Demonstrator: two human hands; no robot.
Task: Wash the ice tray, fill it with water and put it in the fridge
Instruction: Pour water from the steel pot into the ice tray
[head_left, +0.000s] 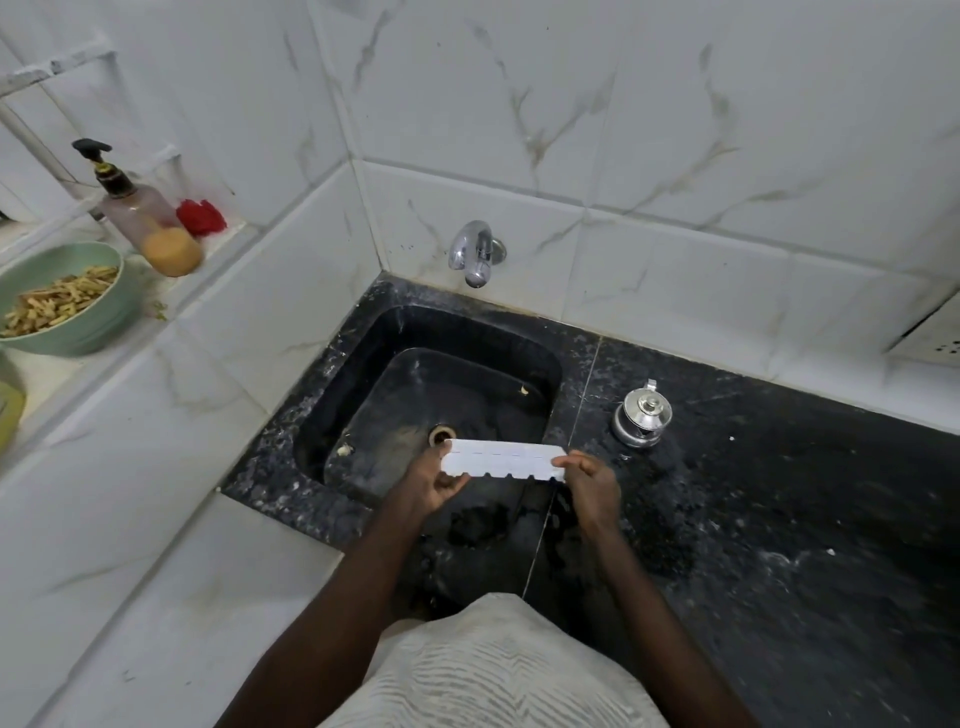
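A white plastic ice tray (503, 459) is held level over the front edge of the black sink (363, 332). My left hand (435, 483) grips its left end, fingers curled under it. My right hand (589, 480) pinches its right end. The tray is tilted so I see its underside bumps along the near edge. A chrome tap (475, 253) juts from the tiled wall above the sink; no water runs from it. The sink's drain (441, 434) sits just behind the tray.
A small steel pot with a lid (641, 414) stands on the black granite counter (779, 493) right of the sink. On the left ledge are a pump soap bottle (143, 213), a red scrubber (201, 216) and a green bowl (98, 317) of food.
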